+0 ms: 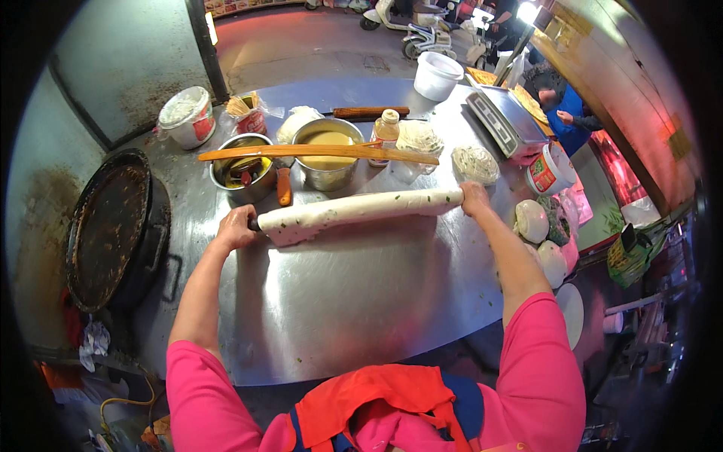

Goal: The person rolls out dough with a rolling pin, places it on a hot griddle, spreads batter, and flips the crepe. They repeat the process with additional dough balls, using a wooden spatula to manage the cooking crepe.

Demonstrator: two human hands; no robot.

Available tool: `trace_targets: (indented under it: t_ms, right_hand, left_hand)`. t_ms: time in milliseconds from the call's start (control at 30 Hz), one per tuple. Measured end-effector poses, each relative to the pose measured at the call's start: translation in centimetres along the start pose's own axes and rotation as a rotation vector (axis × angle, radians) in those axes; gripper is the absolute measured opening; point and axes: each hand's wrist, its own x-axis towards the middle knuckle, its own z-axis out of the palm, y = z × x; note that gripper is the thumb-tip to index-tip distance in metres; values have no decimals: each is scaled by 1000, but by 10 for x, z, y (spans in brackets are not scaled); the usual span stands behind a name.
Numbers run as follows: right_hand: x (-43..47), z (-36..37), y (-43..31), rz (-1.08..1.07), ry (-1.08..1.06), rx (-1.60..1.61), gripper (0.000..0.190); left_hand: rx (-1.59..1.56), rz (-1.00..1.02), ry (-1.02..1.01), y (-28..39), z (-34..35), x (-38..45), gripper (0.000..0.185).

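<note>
A sheet of pale dough flecked with green bits (361, 208) is wrapped around a rolling pin, whose dark left end pokes out beside my left hand (237, 227). That hand grips this end. At the other end, my right hand (474, 198) is closed around the pin, whose tip there is hidden. The dough's lower edge hangs towards the metal table (361, 294). Beyond it lie a long wooden stick (271, 151) across two metal pots, one with yellow oil (243, 192), the other with a tan liquid (326, 175), and an orange-handled tool (284, 186).
A large blackened pan (113, 231) stands at the left. White tubs (186, 121), a glass jar (385, 135), a bagged dough lump (475, 165) and a scale (508, 121) stand farther back. Dough balls (531, 221) lie at the right. Another person in blue (570, 121) stands beyond the scale.
</note>
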Motion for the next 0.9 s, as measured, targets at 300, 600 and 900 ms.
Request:
trace_targets:
  t_ms: [300, 600, 900]
  right_hand:
    - [-14, -172, -68, -394, 658, 228, 6]
    - [-117, -210, -201, -563, 530, 306, 10]
    - [-194, -209, -393, -731, 464, 481, 15]
  left_hand:
    - [121, -3, 465, 15, -160, -90, 26]
    - [278, -108, 510, -33, -291, -289, 24]
    - [238, -85, 782, -168, -338, -429, 25]
